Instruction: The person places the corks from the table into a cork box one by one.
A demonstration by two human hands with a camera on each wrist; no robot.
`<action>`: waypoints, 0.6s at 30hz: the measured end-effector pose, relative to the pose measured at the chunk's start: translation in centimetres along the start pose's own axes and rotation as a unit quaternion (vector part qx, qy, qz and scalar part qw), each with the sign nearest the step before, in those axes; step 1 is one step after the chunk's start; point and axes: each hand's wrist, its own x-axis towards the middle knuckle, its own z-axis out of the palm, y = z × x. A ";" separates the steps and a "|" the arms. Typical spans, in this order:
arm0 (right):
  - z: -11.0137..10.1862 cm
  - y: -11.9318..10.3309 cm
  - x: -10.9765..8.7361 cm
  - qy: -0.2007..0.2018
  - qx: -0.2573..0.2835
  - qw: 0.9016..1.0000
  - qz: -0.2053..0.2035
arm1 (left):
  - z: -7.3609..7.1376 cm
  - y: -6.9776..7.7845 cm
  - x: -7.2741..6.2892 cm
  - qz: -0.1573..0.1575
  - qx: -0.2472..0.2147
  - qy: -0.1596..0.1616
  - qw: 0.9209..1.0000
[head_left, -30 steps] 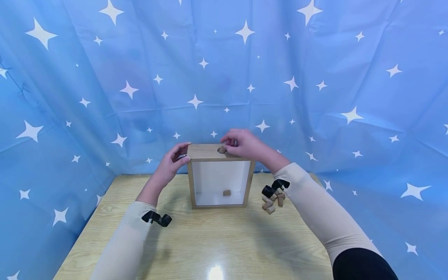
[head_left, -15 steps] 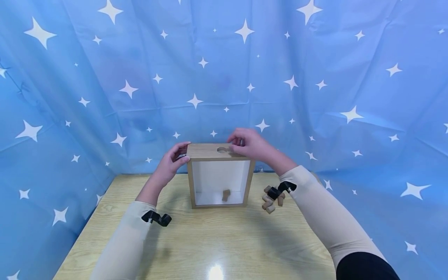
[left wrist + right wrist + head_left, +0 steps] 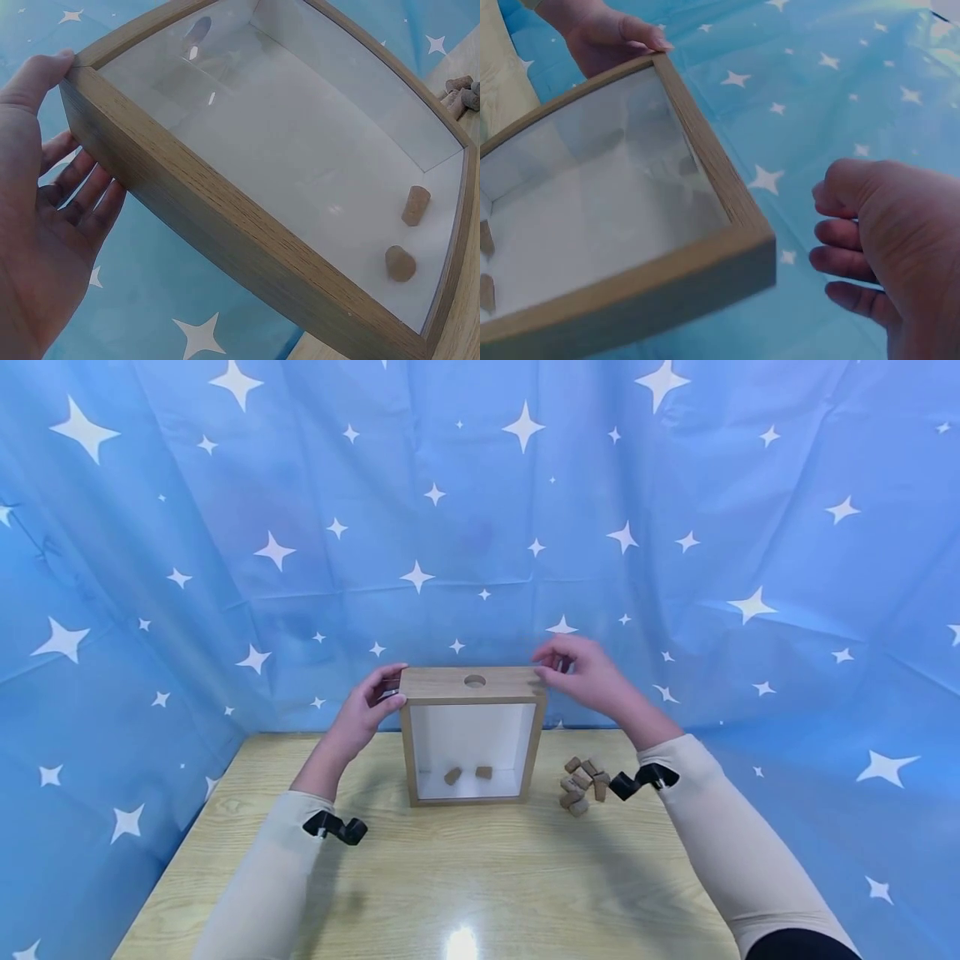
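A shallow wooden box (image 3: pixel 435 682) with a clear front and white back stands upright on the table, a round hole (image 3: pixel 475 681) in its top. Two corks lie on its floor, a left cork (image 3: pixel 453 776) and a right cork (image 3: pixel 483 772). My left hand (image 3: pixel 365 717) holds the box's upper left corner, thumb at the front edge and fingers round behind. Just off the upper right corner hovers my right hand (image 3: pixel 588 675), its fingers loosely curled around nothing; the right wrist view shows a gap between it and the frame.
A small pile of several corks (image 3: pixel 577 782) lies on the wood-grain table (image 3: pixel 450 868), right of the box. Behind everything hangs a blue curtain (image 3: pixel 480 543) with white stars. Black wrist cameras sit on both sleeves.
My right hand let a cork go through the top hole and drew away to the right. One cork showed inside the box before; now two do. The left hand stays put.
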 end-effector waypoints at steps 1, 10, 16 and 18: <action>-0.2 0.3 -0.4 0.006 -0.001 1.000 0.003 | 0.0 0.0 0.0 0.001 -0.001 -0.001 1.000; -1.0 3.0 -4.7 0.034 -0.015 0.997 0.061 | 0.0 -0.1 -0.1 0.001 -0.004 0.000 1.000; -1.1 4.7 -7.4 0.042 -0.019 0.994 0.101 | 0.0 -0.1 0.0 0.002 0.001 -0.001 1.000; -1.1 5.2 -8.3 0.043 -0.018 0.993 0.112 | 0.0 -0.2 0.0 0.003 0.001 -0.002 1.000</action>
